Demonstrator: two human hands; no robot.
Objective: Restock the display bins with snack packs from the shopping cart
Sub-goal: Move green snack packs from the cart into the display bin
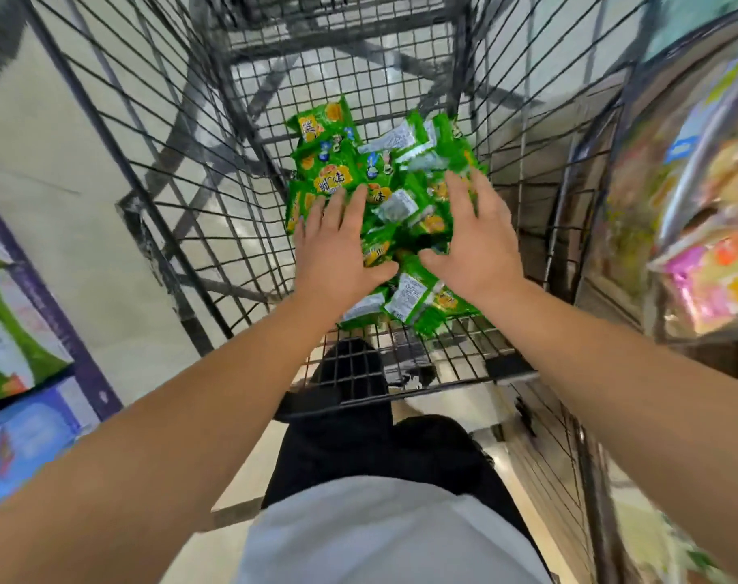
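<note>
From the head view I look straight down into the shopping cart (pixel 215 229), its dark wire walls filling the upper and middle frame. A heap of green snack packs (pixel 384 196) lies on the cart's mesh floor at centre frame, some face up with yellow print, others turned to show white label panels.

My left hand (pixel 338 250) is spread flat, palm down, over the left side of the heap, fingers straight and pointing toward the top of the frame, thumb angled in toward the middle. My right hand (pixel 477 242) mirrors it over the right side, fingers straight and slightly splayed, thumb pointing left. Both are wide and grasp nothing; I cannot tell whether the palms actually press the packs or sit just above them. The two thumbs are near each other but apart.

At the right edge of the frame, blurred display bins (pixel 696 229) hold bright pink, yellow and orange wrappers. At lower left, blue and green boxes (pixel 17 389) sit on a purple-edged shelf.
</note>
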